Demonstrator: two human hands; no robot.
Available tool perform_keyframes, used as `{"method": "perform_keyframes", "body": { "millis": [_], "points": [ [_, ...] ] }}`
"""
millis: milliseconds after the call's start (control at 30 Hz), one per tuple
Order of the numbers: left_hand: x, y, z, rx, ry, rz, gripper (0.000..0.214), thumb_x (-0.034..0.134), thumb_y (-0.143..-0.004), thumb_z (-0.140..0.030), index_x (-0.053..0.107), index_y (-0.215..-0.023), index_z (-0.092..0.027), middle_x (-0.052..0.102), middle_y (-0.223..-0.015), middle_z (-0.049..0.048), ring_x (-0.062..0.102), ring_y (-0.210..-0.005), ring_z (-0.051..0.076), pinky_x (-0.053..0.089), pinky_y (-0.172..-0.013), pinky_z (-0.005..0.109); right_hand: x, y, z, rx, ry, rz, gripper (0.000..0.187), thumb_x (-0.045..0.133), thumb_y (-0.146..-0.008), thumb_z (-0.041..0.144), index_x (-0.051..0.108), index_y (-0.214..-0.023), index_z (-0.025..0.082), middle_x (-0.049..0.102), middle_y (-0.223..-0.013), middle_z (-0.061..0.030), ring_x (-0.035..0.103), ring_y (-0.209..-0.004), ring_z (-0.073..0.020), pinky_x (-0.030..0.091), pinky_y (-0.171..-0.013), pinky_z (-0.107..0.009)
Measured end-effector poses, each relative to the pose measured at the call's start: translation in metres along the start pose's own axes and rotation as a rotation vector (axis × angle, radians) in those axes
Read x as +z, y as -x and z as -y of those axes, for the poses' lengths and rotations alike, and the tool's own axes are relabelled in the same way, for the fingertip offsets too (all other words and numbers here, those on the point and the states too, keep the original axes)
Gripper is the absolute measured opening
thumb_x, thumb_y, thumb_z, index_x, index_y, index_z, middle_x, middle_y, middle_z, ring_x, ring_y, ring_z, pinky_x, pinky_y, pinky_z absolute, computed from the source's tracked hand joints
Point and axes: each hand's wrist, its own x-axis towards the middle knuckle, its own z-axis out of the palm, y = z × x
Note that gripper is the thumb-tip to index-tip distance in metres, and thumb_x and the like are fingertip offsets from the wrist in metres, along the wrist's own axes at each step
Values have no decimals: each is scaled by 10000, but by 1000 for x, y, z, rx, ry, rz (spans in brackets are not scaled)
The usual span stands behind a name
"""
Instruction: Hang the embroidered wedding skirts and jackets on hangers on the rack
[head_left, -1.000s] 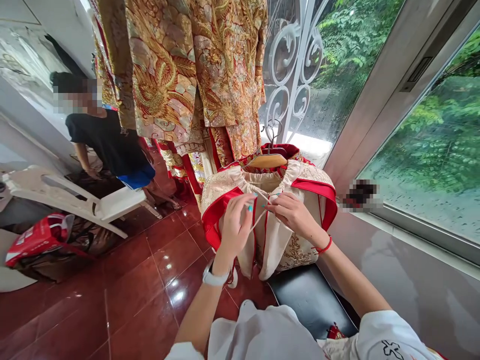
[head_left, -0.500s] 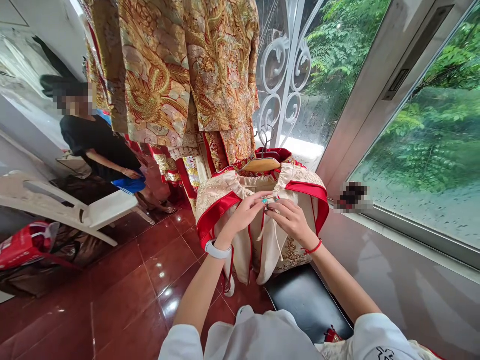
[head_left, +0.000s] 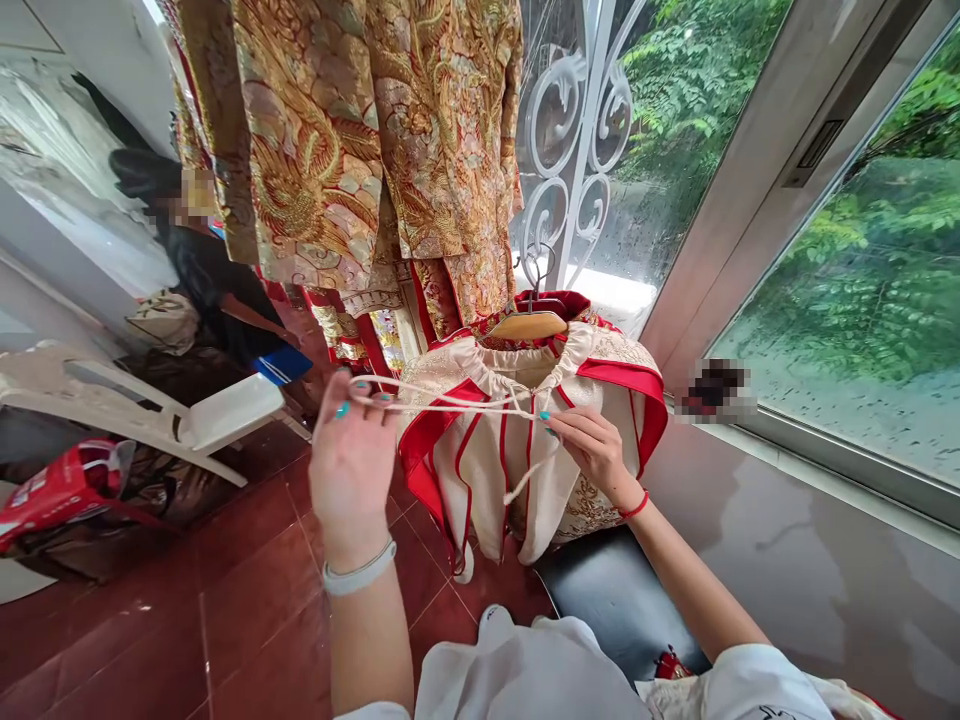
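Observation:
A cream drawstring (head_left: 442, 404) stretches across the front of a cream garment with red trim (head_left: 484, 475), which has a gathered waist and gold embroidery. My left hand (head_left: 354, 465), out to the left with a pale band on the wrist, has its fingers closed on a loop of the cord. Close to the gathered waist, my right hand (head_left: 594, 442) pinches the drawstring between thumb and fingers. One loose cord end dangles below, over the cream panels. The garment hangs in front of a wooden hanger (head_left: 529, 326).
Gold and red embroidered jackets (head_left: 307, 150) hang above, beside a white scrolled metal grille (head_left: 577, 150). A black padded seat (head_left: 619, 600) is below right, near the window (head_left: 847, 330). Left are a white chair (head_left: 232, 410), a red bag (head_left: 71, 490) and a person in dark clothes (head_left: 217, 290).
My left hand has moved left, away from my right, drawing the drawstring out long. My right hand stays near the waist. The person at left has shifted slightly right.

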Motion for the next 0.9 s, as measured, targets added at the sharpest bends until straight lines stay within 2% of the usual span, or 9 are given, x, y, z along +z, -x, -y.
{"method": "perform_keyframes", "body": {
  "millis": [133,233,333,467,533,600,700,800,900],
  "points": [
    [-24,6,-13,94,-35,-108,236,755,-765,-254,699,-986,-313,642,-909,-39,484,-633,85,519,-706,226,3,2,6,272,-154,-93,286,534,-963,432,765,-935,267,748,-949,-86,671,-889,-254,541,-809,-430],
    [-48,8,-3,127,-71,-164,249,774,-730,-226,692,-961,-268,606,-820,-54,464,-596,73,508,-675,231,8,4,2,590,-324,-203,340,553,-926,529,741,-911,245,729,-867,-68,650,-788,-229,535,-747,-382],
    [-85,-1,7,130,-105,-323,294,766,-682,-170,659,-951,-224,584,-766,-61,501,-613,73,509,-688,237,7,1,-15,817,-394,-391,397,609,-853,603,708,-847,219,676,-727,-31,579,-653,-182,498,-637,-317],
    [-142,-16,9,190,-226,-555,357,733,-634,-126,616,-953,-235,565,-754,-62,568,-680,95,535,-755,266,-3,-14,-39,793,-319,-478,445,672,-789,619,656,-683,187,625,-628,-17,521,-579,-148,439,-563,-282],
    [-162,-15,13,180,-310,-585,345,720,-643,-166,612,-963,-235,562,-765,-51,594,-710,113,540,-758,285,-3,-18,-45,804,-375,-457,445,689,-772,617,661,-684,182,644,-645,-26,534,-570,-145,437,-547,-280],
    [-173,-5,21,63,-420,-578,328,699,-663,-214,611,-979,-213,572,-783,-32,620,-736,134,541,-760,306,0,-15,-47,881,-510,-411,424,724,-741,602,681,-725,180,672,-681,-36,568,-575,-149,465,-553,-286],
    [-161,19,39,-83,-745,-604,410,657,-676,-204,594,-1081,-190,576,-892,3,615,-751,148,534,-751,334,1,-4,-45,976,-791,-286,380,787,-703,489,716,-936,197,728,-834,-57,659,-688,-179,547,-679,-331],
    [-113,40,52,220,-1135,-565,521,620,-717,-170,544,-1232,-191,525,-1096,76,574,-892,190,518,-808,380,-7,-3,-40,1016,-1031,-82,454,786,-676,317,674,-1108,236,733,-1059,-75,705,-859,-215,572,-803,-381],
    [-45,45,63,489,-1361,-205,380,565,-826,-183,565,-1206,-185,550,-1060,106,533,-1012,264,470,-930,470,-12,-17,-34,1045,-1108,85,381,726,-703,312,651,-1067,227,721,-1083,-90,695,-844,-212,574,-747,-366]
  ]
}}
